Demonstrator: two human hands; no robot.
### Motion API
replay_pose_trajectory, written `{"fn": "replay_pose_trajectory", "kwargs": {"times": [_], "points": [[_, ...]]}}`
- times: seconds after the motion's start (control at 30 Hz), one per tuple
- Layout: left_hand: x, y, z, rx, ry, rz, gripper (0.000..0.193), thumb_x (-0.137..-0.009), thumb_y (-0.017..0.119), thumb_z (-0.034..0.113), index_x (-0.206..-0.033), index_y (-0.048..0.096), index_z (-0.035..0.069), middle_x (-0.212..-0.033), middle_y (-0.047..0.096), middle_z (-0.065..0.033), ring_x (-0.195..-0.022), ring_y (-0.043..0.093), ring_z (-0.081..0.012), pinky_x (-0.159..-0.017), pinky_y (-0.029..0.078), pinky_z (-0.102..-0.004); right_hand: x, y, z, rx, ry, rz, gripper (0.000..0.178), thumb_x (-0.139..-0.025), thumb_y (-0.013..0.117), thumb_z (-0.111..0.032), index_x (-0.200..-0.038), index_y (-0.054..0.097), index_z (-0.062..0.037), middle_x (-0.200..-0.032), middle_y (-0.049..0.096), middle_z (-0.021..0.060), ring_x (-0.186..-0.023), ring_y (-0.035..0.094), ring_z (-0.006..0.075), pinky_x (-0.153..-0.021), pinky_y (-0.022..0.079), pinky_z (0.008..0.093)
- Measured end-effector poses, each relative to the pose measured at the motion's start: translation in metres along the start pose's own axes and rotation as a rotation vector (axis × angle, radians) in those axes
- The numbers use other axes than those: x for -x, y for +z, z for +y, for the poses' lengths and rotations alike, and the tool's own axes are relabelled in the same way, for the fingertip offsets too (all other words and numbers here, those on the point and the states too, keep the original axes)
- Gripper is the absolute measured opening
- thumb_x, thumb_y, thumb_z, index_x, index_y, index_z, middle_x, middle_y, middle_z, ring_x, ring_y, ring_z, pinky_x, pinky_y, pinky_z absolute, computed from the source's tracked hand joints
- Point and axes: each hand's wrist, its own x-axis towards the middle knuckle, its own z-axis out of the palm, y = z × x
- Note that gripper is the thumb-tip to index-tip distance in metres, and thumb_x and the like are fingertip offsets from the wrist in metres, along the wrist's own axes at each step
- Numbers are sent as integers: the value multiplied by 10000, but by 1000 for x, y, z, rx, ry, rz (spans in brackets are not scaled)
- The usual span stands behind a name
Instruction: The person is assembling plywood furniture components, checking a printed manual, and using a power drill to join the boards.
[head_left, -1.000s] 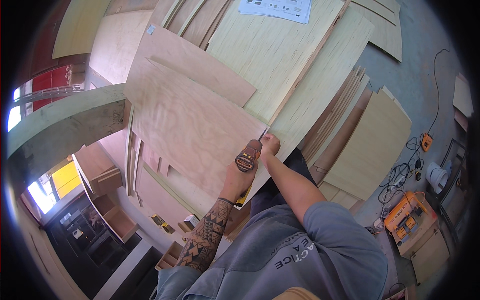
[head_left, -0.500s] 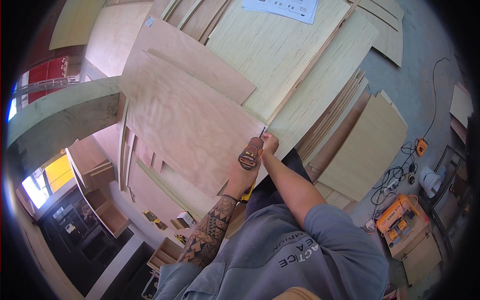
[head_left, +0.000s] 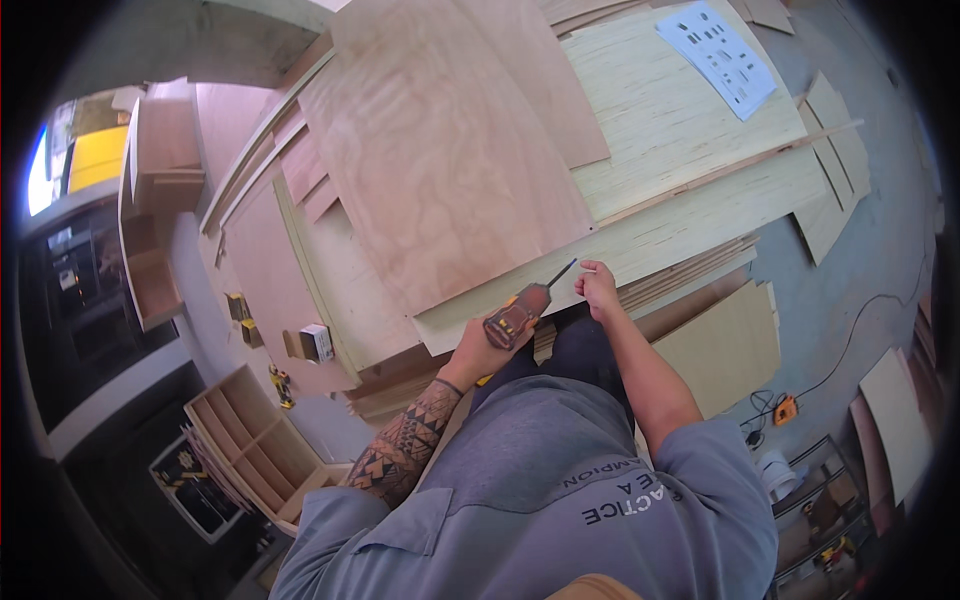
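My left hand (head_left: 478,357), on the tattooed arm, is closed round the grip of a cordless drill (head_left: 518,314). A long thin bit (head_left: 564,271) points up and to the right from its chuck. My right hand (head_left: 597,288) is just right of the bit's tip, fingers curled and pressed together. Anything in that pinch is too small to make out. Beyond both hands lies a reddish plywood panel (head_left: 440,150), with a small dark spot near its closest right corner. Beneath it is a paler plywood sheet (head_left: 690,150). Neither hand touches the panel.
Printed sheets of paper (head_left: 718,58) lie on the pale plywood at the far right. A long wooden strip (head_left: 720,178) crosses it. More boards (head_left: 720,345) are stacked at the right. A compartmented wooden box (head_left: 235,425) stands lower left. A cable (head_left: 850,345) runs over the floor.
The bit and my right hand have come away from the panel's corner toward me, and a gap has opened between them. My view has turned, so the panel appears rotated.
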Motion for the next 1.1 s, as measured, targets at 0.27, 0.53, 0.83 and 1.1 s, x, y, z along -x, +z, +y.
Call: {"fn": "replay_pose_trajectory", "kwargs": {"times": [0.27,0.53,0.83,1.1], "points": [[105,-28,-75,146,-157,130,341,-902,791,256,-1128,711,14,-955,767,-125,-843,729,-177,-797,569,-326,60,70,-3,-165,45,-239,454,-945,617,73,-1348,414,18,-990,668,157,-824,699,212,-732,616,328],[138,-43,-116,255,-183,155,336,-892,784,230,-1134,686,18,-955,748,-74,-828,704,-145,-783,567,-315,84,131,18,-380,182,-337,563,-949,606,87,-1427,326,-12,-1074,633,218,-892,707,321,-890,631,485],[154,-68,-161,632,-257,122,296,-898,766,102,-1165,665,27,-1052,737,-19,-823,657,-91,-735,554,-268,91,135,10,-306,213,-593,685,-970,590,80,-1520,186,22,-1139,643,245,-1034,718,370,-917,633,457],[118,-43,-144,346,-200,260,405,-880,803,265,-1151,691,-14,-1009,762,-116,-922,719,-177,-835,567,-339,45,187,71,-684,289,-262,100,-1047,542,-46,-1098,609,9,-1015,712,160,-915,728,260,-849,638,332]]}}
